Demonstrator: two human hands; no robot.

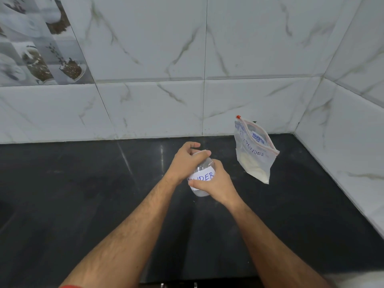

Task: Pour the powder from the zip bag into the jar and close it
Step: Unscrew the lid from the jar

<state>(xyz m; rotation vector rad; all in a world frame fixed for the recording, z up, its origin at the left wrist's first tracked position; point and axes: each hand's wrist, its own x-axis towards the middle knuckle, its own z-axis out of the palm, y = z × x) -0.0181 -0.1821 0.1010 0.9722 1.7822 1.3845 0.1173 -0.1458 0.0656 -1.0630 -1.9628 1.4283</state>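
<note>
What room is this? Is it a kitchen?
Probably a kitchen, yes. There is a dark stone counter, marble-look wall tiles with food pictures on some, and a jar and zip bag both labelled powder.

Both forearms are bare and lightly haired, with a sliver of red sleeve point(70, 286) at the left elbow.
</note>
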